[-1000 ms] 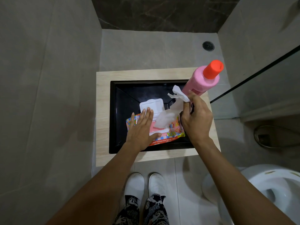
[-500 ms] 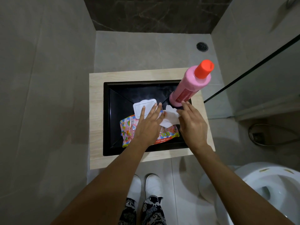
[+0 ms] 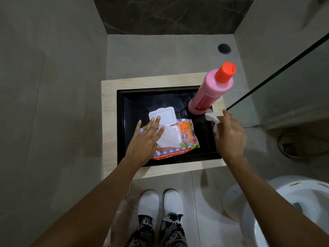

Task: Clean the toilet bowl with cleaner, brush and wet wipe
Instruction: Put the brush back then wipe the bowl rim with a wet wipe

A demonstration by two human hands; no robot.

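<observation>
The left hand (image 3: 145,139) lies flat, fingers straight and spread, pressing on the wipe pack (image 3: 179,139) that rests in the black tray (image 3: 135,104) set in the bench (image 3: 109,122). The pack's white lid (image 3: 162,114) stands flipped open toward the far side, and a white sheet covers the opening just right of the fingers. The hand hides the pack's left part, and the print along its near edge is only partly readable.

The right hand (image 3: 229,134) hovers over the tray's right rim, fingers curled round a crumpled wipe (image 3: 211,118); most of the wipe is hidden in the palm, with only a tuft showing at the far side.

The pink bottle (image 3: 210,93) with a red cap (image 3: 225,73) stands in the tray's far right corner, just beyond the wipe; whether they touch cannot be told.

The toilet (image 3: 284,198) sits near right, cut off by the frame edge. No brush can be made out.
</observation>
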